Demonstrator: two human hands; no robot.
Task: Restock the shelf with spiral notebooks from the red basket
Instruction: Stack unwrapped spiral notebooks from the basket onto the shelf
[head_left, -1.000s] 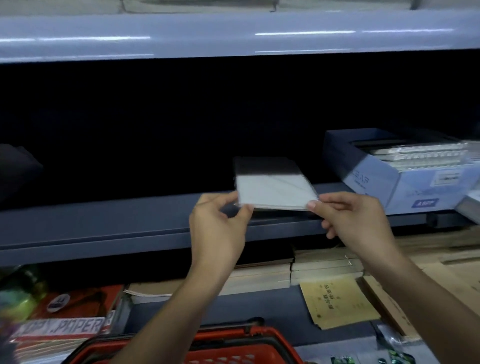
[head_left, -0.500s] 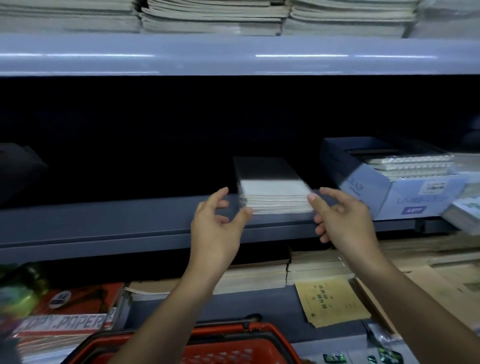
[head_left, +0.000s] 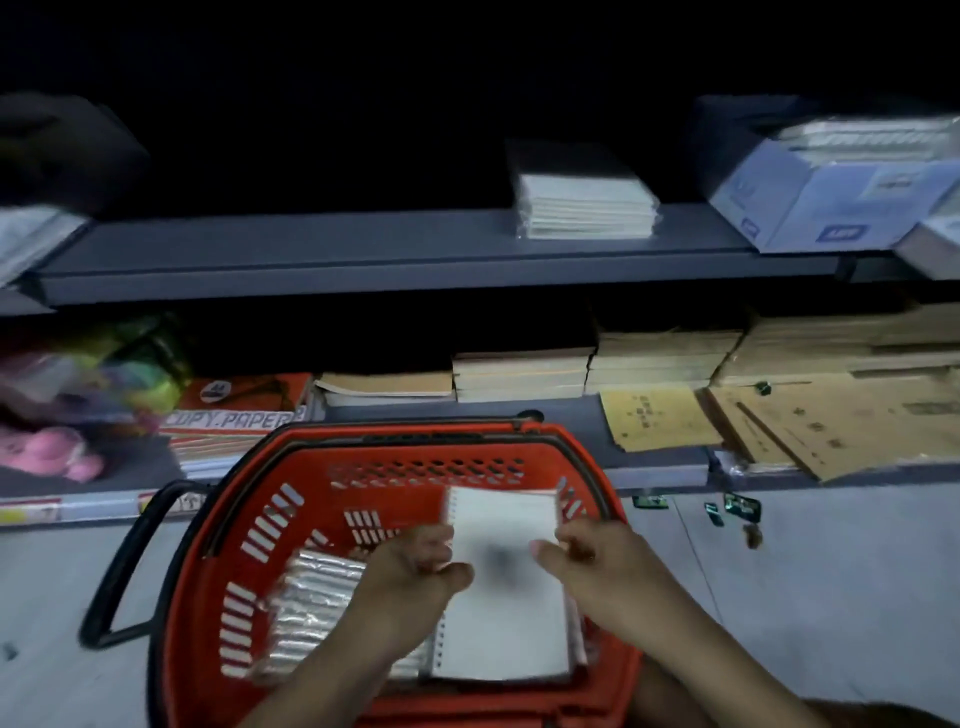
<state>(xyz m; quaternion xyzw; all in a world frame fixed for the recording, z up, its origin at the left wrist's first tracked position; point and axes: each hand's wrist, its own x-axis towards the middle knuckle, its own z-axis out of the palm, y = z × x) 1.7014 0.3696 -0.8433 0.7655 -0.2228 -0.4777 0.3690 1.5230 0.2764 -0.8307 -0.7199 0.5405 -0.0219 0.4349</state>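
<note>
Both hands are down in the red basket (head_left: 249, 540), closing on the top spiral notebook (head_left: 506, 587). The left hand (head_left: 415, 566) has its fingers curled at the notebook's left edge, by the wire binding, and the right hand (head_left: 597, 561) curls at the right edge; the blur makes it hard to say whether either pinch is fully set. More notebooks (head_left: 317, 608) in shiny plastic wrap lie beside it in the basket. On the shelf (head_left: 363, 254) above, a stack of notebooks (head_left: 587, 208) already sits well apart from the basket, beside a blue box (head_left: 831, 202).

The notebook looks light and fairly flat, with a cover stiff enough to lift by two opposite edges, though it will probably sag if held by one corner. The wrapped ones are likely slippery. Gripping the long sides, thumbs on top and fingers under, should keep it level; the wire side gives good purchase but may snag on its neighbours.
</note>
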